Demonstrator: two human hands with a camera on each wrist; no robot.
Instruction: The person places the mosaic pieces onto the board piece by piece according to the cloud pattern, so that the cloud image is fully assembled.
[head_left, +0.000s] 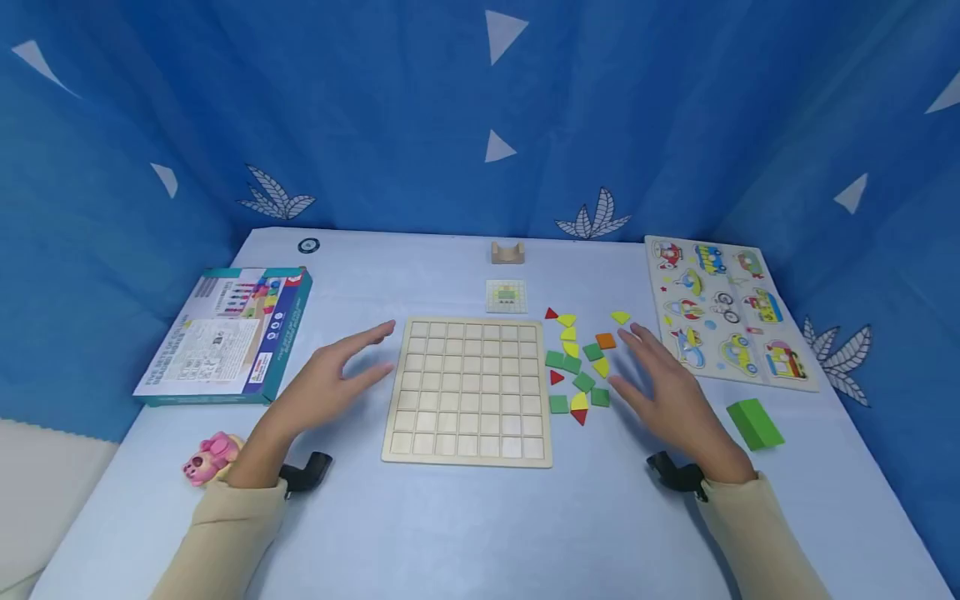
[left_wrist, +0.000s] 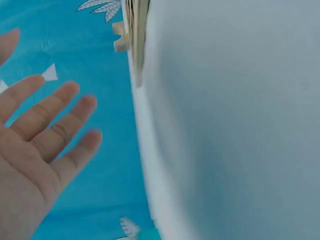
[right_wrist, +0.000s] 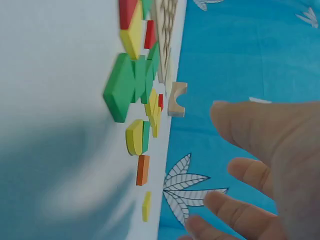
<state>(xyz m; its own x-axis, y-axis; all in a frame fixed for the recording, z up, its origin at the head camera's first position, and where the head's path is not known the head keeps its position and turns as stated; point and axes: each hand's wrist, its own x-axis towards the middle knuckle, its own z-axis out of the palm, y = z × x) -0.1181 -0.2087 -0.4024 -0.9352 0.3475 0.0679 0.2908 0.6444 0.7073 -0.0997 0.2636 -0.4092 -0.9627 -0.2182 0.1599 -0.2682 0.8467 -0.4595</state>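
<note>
The square grid board (head_left: 467,390) lies flat, edges square to the surface (head_left: 465,525), between released left hand (head_left: 333,379) and right hand (head_left: 663,387); only the head view shows its cells.

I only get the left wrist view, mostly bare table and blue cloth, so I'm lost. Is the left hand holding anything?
Observer: No. The left hand hovers open beside the wooden grid board.
Operator: Anything in the board?
Observer: Its squares are all bare.
Operator: Where are the pieces?
Observer: The coloured tiles lie loose on the board's right.
Operator: And the right hand?
Observer: The right hand is open above those tiles, holding nothing.
</note>
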